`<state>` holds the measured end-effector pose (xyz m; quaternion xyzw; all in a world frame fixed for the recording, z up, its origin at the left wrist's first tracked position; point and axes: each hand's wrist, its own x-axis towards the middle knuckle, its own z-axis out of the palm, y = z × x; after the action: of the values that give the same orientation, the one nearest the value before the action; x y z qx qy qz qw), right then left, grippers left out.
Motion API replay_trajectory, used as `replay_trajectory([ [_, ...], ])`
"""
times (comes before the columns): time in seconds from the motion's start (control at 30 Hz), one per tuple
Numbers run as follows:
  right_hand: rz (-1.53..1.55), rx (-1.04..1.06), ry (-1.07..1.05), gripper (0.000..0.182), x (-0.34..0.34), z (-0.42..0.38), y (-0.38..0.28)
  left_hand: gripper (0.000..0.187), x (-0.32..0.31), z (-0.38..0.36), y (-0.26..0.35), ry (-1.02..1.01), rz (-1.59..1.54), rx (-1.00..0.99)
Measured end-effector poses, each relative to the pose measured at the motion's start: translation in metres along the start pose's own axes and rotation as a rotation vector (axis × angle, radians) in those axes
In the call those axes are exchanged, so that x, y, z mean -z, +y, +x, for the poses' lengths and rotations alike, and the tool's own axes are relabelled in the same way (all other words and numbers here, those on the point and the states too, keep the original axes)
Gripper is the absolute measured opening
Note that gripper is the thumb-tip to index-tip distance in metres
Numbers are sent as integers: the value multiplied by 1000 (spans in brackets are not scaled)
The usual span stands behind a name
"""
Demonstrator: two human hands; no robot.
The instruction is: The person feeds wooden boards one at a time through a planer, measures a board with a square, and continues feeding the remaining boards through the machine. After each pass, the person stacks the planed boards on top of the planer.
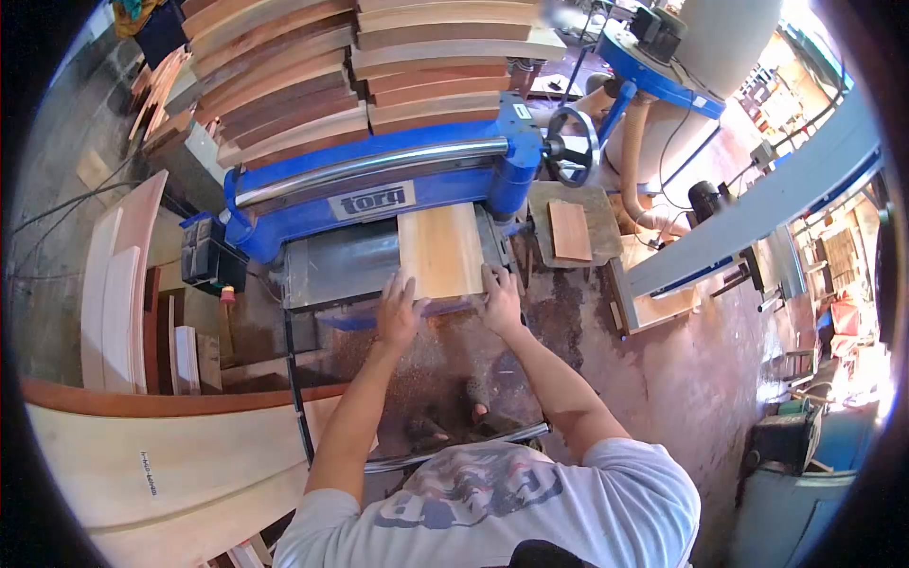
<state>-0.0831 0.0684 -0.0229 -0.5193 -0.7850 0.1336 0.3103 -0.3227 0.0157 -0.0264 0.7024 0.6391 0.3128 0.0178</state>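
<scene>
A pale wooden board [440, 248] lies on the metal bed [331, 260] of a blue thickness planer [365, 204] marked "torq". Its far end reaches the machine's opening, and what lies beyond is hidden. My left hand [400, 310] grips the board's near left corner, fingers along the edge. At the near right corner my right hand [499, 301] holds the opposite edge. Both hands are at the front of the bed, outside the planer's opening.
Stacked boards [431, 47] stand behind the planer. A handwheel [571, 147] is at its right, beside a stool [598, 222] bearing a small board [570, 230]. Panels [123, 284] lean at left. A metal bar [445, 452] crosses before my body.
</scene>
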Motion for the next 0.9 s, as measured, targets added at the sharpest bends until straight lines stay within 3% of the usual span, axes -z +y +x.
replay_trajectory([
  [0.17, -178, 232, 114, 39, 3, 39, 8, 55, -17, 30, -5, 64, 190, -98],
  [0.27, -140, 341, 55, 38, 0, 54, 19, 53, -30, 37, -14, 109, 204, -112],
  [0.5, -248, 377, 66, 32, -7, 74, 21, 49, -27, 51, -9, 89, 191, -23],
  [0.63, -608, 368, -70, 34, -13, 83, 14, 41, -18, 55, 0, 28, 308, -14],
  [0.73, -210, 410, -15, 31, 41, 121, -46, 41, 18, 31, 31, -108, 175, 11],
  [0.77, -117, 470, 231, 26, 62, 153, -60, 41, 29, 16, 38, -63, 92, 30],
  [0.8, 47, 512, 283, 25, 108, 191, -85, 41, 37, -2, 45, -25, 8, 50],
  [0.83, 88, 501, 626, 25, 127, 234, -89, 40, 48, -22, 51, 21, -26, 89],
  [0.9, 92, 235, 693, 34, 192, 330, -92, 38, 58, -77, 51, 74, -82, 233],
])
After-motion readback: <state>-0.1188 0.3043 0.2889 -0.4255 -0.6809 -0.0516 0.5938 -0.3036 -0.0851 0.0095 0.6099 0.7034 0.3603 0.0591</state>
